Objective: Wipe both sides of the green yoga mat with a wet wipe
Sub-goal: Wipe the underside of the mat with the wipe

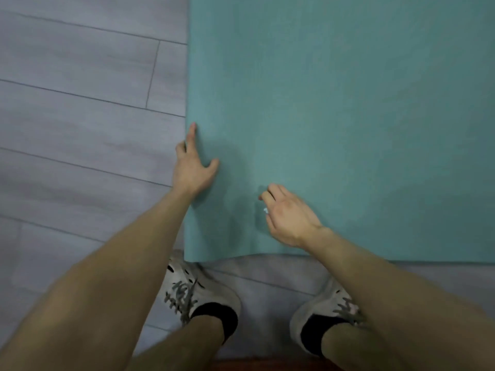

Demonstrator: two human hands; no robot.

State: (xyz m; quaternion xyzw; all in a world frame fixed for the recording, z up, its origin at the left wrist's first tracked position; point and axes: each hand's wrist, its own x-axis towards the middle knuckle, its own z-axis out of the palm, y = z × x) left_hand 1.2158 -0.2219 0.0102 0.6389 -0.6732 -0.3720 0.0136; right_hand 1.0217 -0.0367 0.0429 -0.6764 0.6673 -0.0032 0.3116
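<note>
The green yoga mat [334, 103] lies flat on the floor and fills the upper right of the head view. My left hand [191, 163] rests on its left edge near the front corner, index finger straight along the edge and thumb spread on the mat. My right hand [288, 214] hovers low over the mat's front part with its fingers curled round a small white wet wipe [265, 210]. Only a scrap of the wipe shows under the fingers.
Grey wood-plank floor [80, 103] lies to the left of the mat and in front of it. My two feet in white sneakers [198, 293] stand just before the mat's front edge [401, 261].
</note>
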